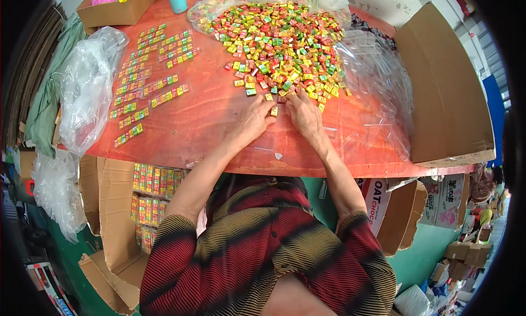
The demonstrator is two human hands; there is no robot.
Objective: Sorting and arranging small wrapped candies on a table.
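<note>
A big heap of small red, yellow and green boxes (279, 47) covers the far middle of the red table. At its near edge both my hands work close together. My left hand (253, 120) is closed, its thumb and fingers around a small yellow box (274, 111); another small yellow box (269, 97) lies by its fingertips. My right hand (306, 116) has its fingers bent and drawn together at the heap's edge. What its fingertips hold, if anything, is hidden among the boxes.
Clear-wrapped rows of small boxes (131, 87) lie on the left of the red table (203, 110). Clear plastic sleeves (378, 86) and an upright cardboard box (444, 91) stand at right. A plastic bag (87, 86) hangs at left. Below sits an open carton (118, 206) of packed rows.
</note>
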